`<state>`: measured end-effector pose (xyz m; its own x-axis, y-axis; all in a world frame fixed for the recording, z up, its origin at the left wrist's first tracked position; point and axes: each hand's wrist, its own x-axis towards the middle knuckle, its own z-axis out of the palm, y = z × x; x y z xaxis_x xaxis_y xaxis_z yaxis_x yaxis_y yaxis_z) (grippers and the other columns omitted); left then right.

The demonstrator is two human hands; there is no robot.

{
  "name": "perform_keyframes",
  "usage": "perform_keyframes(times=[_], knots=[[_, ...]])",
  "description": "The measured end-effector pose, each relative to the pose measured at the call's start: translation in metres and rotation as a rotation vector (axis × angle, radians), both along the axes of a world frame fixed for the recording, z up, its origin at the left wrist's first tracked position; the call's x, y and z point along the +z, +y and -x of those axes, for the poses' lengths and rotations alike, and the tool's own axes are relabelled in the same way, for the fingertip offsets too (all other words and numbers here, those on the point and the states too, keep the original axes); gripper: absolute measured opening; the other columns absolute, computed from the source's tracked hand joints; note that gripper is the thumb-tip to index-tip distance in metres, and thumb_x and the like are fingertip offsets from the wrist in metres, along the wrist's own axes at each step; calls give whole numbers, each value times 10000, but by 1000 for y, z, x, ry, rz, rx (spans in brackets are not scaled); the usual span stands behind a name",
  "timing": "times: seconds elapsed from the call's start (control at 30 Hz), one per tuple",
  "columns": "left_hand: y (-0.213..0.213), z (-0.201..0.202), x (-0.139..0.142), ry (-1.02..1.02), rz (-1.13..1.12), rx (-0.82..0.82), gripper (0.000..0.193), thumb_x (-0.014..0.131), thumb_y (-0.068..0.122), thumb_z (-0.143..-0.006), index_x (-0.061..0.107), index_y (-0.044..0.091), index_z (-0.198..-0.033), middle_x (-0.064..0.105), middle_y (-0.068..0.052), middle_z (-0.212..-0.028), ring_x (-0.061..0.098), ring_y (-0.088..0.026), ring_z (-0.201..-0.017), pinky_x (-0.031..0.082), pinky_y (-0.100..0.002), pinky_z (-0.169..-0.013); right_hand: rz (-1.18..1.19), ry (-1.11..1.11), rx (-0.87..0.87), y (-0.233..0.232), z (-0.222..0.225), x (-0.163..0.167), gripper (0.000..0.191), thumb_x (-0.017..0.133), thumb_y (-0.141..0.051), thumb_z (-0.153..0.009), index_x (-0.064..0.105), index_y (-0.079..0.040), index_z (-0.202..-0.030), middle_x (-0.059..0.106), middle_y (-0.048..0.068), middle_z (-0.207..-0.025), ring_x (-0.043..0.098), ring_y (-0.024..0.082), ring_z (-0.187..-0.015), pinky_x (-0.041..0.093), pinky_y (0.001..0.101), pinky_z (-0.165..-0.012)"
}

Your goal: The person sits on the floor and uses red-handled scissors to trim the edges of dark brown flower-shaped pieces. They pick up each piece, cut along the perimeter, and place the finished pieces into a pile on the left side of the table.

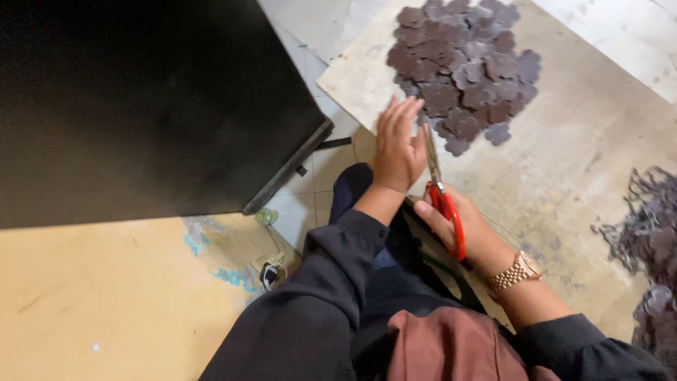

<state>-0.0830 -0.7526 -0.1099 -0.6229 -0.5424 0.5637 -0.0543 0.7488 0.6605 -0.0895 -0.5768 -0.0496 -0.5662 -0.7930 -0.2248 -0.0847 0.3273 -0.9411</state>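
Scissors (443,190), red-handled, gripped in the right hand (465,229) with fingers threaded through the loops and clamped on the handles; blades pointing away from the body, up toward the pile of flower-shaped cutouts (462,67). Blades look nearly closed, though partly hidden behind the left hand, so hard to be sure. Held low and close to the lap, probably so the cutting edge stays within easy reach of the pile without leaning forward.

Left hand (397,144) flat, fingers together and extended, gripping nothing, just on the near-left edge of the pile, fingertips close to the lowest cutouts. Seems placed there to steady or gather pieces beside the blades; possibly a thin piece lies under the palm, but not clear from this angle.

Pile of dark brownish-purple cutouts heaped on a pale board (360,77), which lies on the floor just beyond the scissors, keeping finished pieces together and off the tiles. Tangled offcuts (652,226) of the same dark material well to the right of the pile, kept apart from the good pieces. Gold wristwatch (515,271) on the right wrist, below the scissors. Large black cabinet (141,106) well to the left of the pile, with pale floor tiles (310,176) between it and the board.
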Motion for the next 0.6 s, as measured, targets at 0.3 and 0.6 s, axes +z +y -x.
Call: perform_keyframes(times=[0.3,0.6], knots=[[-17,34,-2,-51,-41,91,470,757,373,-895,634,135,-1281,620,-85,-1366,446,-370,-1468,285,-537,-1257,442,-492,-137,-13,14,-51,368,525,-328,-1074,457,-91,-801,472,13,-658,429,132,-571,357,279,-536],[-16,42,11,-261,-119,191,277,818,409,-745,723,174,-854,602,-77,-1344,306,-389,-1479,176,-647,-1211,375,-382,-110,-18,15,-47,396,503,-349,-1060,441,-97,-760,460,27,-603,432,135,-536,360,282,-515]])
